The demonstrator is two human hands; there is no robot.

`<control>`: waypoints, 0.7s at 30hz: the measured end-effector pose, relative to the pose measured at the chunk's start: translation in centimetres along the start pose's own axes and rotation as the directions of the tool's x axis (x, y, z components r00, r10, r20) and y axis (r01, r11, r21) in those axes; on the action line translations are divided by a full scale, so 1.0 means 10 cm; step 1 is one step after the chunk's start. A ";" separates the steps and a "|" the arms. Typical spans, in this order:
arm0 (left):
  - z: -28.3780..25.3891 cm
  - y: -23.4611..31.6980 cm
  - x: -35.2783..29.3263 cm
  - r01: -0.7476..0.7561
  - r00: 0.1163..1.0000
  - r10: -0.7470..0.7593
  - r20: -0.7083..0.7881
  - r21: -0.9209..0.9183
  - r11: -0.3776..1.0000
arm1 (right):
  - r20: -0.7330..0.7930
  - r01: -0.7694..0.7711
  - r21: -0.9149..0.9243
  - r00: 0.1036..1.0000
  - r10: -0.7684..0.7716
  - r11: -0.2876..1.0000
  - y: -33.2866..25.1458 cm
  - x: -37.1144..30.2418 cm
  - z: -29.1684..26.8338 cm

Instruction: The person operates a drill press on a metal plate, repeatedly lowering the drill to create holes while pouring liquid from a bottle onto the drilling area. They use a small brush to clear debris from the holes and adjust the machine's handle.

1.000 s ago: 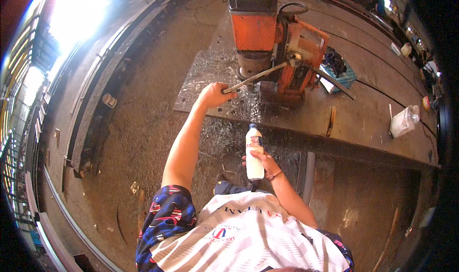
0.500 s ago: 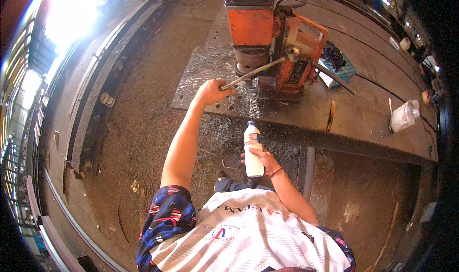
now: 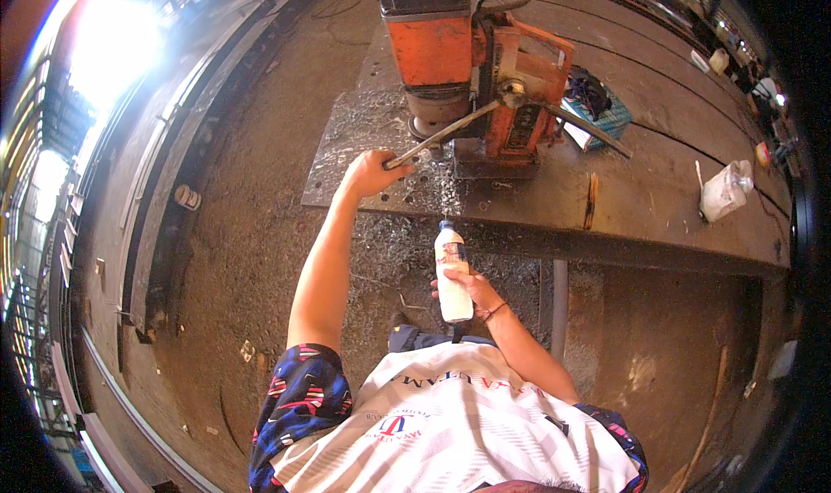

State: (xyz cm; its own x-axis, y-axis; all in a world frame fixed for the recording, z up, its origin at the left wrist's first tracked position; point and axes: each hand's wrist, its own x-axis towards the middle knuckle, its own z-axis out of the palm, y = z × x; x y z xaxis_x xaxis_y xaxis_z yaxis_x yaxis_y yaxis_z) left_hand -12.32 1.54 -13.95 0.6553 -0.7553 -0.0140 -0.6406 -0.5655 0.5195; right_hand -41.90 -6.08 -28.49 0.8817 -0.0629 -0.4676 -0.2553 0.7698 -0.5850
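An orange and black magnetic drill stands on a thick steel plate with several drilled holes. My left hand is closed round the end of one bar of its feed handle. In front of the plate's near edge, my right hand grips a plastic bottle of milky white liquid. The bottle is nearly upright, its dark blue cap pointing toward the drill. Metal chips lie scattered on the plate below the drill. The motor body hides the cutter's tip.
A cut-open white jug stands toward the right of the steel worktable. Dark cloth or gloves lie on a blue box behind the drill. A white cup rests on the left among steel beams, and chips litter the ground.
The view has shifted a little, so the drill and table appear slightly farther left. Both hands keep their holds, and the feed handle looks much the same.
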 end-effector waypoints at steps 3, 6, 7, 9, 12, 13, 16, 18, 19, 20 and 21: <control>-0.01 0.04 -0.02 0.006 1.000 -0.006 0.007 -0.007 1.000 | 0.000 -0.002 0.002 1.000 0.002 1.000 -0.01 0.01 0.00; 0.04 -0.05 0.03 0.030 1.000 -0.030 0.002 0.004 1.000 | 0.006 0.030 -0.016 1.000 -0.030 0.999 0.02 0.04 -0.03; 0.05 -0.07 0.03 0.013 1.000 -0.013 -0.012 0.003 1.000 | 0.006 0.046 -0.026 0.999 -0.046 0.999 0.03 0.04 -0.03; 0.06 -0.07 0.02 -0.022 0.999 0.022 -0.038 0.002 1.000 | -0.003 0.036 -0.007 0.999 -0.036 0.999 0.03 0.05 -0.03; 0.06 -0.03 0.01 0.018 1.000 -0.018 -0.012 -0.029 0.999 | -0.007 0.023 0.011 1.000 -0.023 1.000 -0.01 0.01 0.00; 0.06 -0.03 0.01 0.008 1.000 -0.008 -0.016 -0.023 1.000 | -0.004 0.019 0.015 1.000 -0.019 1.000 -0.01 0.01 0.01; 0.06 -0.05 0.01 -0.014 1.000 0.014 -0.020 -0.002 1.000 | 0.029 0.011 -0.003 1.000 -0.011 1.000 0.00 0.02 0.00; 0.06 -0.05 0.02 -0.021 1.000 0.021 -0.015 0.013 1.000 | 0.034 0.008 -0.005 0.999 -0.008 1.000 0.00 0.01 -0.01; 0.06 -0.05 0.02 -0.025 0.999 0.026 -0.019 0.012 1.000 | 0.036 0.007 -0.006 0.999 -0.007 1.000 -0.01 0.01 0.00; 0.06 -0.06 0.02 -0.030 0.999 0.030 -0.023 0.011 0.999 | 0.029 0.000 0.004 1.000 0.000 1.000 -0.01 0.02 -0.01; 0.07 -0.06 0.02 -0.035 0.999 0.036 -0.027 0.011 0.999 | 0.022 -0.007 0.015 1.000 0.006 1.000 -0.01 0.02 -0.01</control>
State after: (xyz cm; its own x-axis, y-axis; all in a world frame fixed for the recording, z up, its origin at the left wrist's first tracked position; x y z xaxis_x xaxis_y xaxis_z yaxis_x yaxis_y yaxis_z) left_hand -12.08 1.50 -14.81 0.6426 -0.7657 0.0279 -0.6677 -0.5418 0.5105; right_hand -41.71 -6.20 -28.57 0.8886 -0.0443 -0.4566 -0.2548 0.7799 -0.5716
